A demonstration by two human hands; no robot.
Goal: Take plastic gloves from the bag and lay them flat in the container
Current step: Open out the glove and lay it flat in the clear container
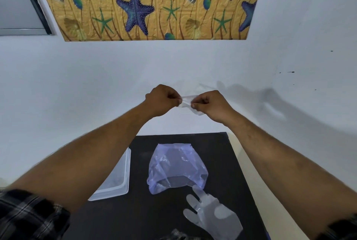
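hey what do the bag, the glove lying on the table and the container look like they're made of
Bag: thin, soft plastic film with a bluish-lilac tint; it crinkles, slumps and shows the dark table through it.
Glove: very thin clear plastic film, faintly glossy; the table shows through it.
Container: probably stiffer translucent plastic, milky, with a moulded rim that holds its shape.

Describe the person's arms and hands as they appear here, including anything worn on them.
Both hands, the left hand and the right hand, are bare, without gloves, rings or a watch. The forearms are uncovered and lightly haired. A dark plaid sleeve, grey and black checks, is rolled up near the left elbow; a matching dark cuff shows at the right elbow.
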